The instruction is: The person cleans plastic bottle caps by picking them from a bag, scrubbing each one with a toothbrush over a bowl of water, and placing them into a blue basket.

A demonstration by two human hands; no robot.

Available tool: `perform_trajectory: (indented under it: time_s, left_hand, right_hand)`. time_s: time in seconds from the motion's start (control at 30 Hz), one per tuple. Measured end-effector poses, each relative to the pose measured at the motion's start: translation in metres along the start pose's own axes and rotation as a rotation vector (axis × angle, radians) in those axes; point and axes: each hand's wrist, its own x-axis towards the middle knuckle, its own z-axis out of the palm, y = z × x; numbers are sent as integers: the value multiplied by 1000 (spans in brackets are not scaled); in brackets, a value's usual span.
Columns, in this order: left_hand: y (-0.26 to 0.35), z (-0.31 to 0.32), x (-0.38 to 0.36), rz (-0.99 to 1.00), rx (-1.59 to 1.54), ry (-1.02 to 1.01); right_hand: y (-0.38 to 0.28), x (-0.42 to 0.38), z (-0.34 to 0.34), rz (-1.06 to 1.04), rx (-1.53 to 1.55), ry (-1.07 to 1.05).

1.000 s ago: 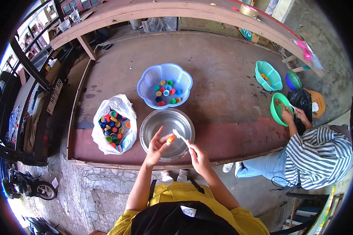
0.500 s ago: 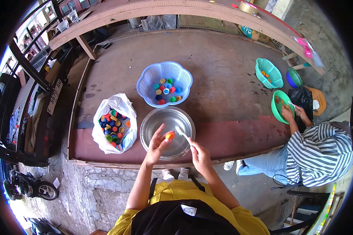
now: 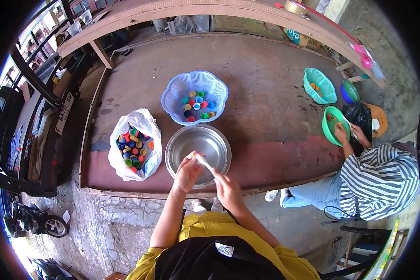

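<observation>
Above the front of the metal basin (image 3: pixel 225 154), my left hand (image 3: pixel 187 175) pinches a small orange-red bottle cap (image 3: pixel 194 154), mostly covered by the fingers. My right hand (image 3: pixel 228 190) grips a white toothbrush (image 3: pixel 205 163) by its handle, the head end meeting the cap. Behind the basin stands a blue scalloped plastic basket (image 3: pixel 171 95) with several coloured caps spread on its bottom. To the left of the basin, an open white plastic bag (image 3: pixel 118 163) holds many caps in red, blue, green, yellow and orange.
A person in a striped top (image 3: pixel 382 182) works at the right over a green bowl (image 3: pixel 328 128). Near it are a teal basket (image 3: pixel 329 95) with orange pieces, a blue-green bowl (image 3: pixel 348 92) and a black bag (image 3: pixel 357 116). A wooden beam (image 3: pixel 172 13) crosses the back.
My hands have come together: the toothbrush head, apart from the cap before, now touches it. My left fingers have closed in around the cap, and the right hand has moved left.
</observation>
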Motion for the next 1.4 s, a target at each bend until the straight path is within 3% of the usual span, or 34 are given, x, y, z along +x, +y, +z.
perform_trajectory:
  time_s: [0.03, 0.17, 0.27, 0.3, 0.43, 0.53, 0.57, 0.7, 0.9, 1.1, 1.2, 1.33, 1.4]
  left_hand:
    - [-5, -2, 1, 0, -42, -48]
    - [-26, -17, 11, -35, -197, -10]
    - [-20, -10, 6, -68, -215, -16]
    - [-16, -5, 5, -55, -177, 0]
    - [-12, -6, 2, -64, -158, 9]
    - [-9, 2, 1, -59, -176, 0]
    - [-9, 5, 0, -50, -169, -15]
    - [-11, 0, 4, -65, -135, -13]
    - [-6, 17, -2, 61, 106, -19]
    - [1, 17, -7, -25, 12, -48]
    - [0, 8, -2, 37, -58, -95]
    - [1, 7, -3, 39, -4, -71]
    - [1, 11, -4, 55, -11, -62]
  right_hand:
    - [4, -2, 7, -10, -86, -60]
    - [27, 8, 25, 44, -70, 56]
    - [10, 11, 6, 18, -1, 27]
    - [9, 4, 6, 14, -110, -65]
    - [24, 12, 8, 50, -27, 44]
    - [14, 8, 3, -48, -4, 62]
    - [14, 3, 4, 1, -50, -47]
    - [19, 9, 9, -2, 11, 47]
    - [11, 8, 7, -16, -26, 12]
    - [13, 17, 3, 73, 62, 66]
    - [9, 9, 7, 34, 68, -11]
    - [17, 14, 16, 34, 178, 121]
    - [12, 7, 14, 56, 165, 85]
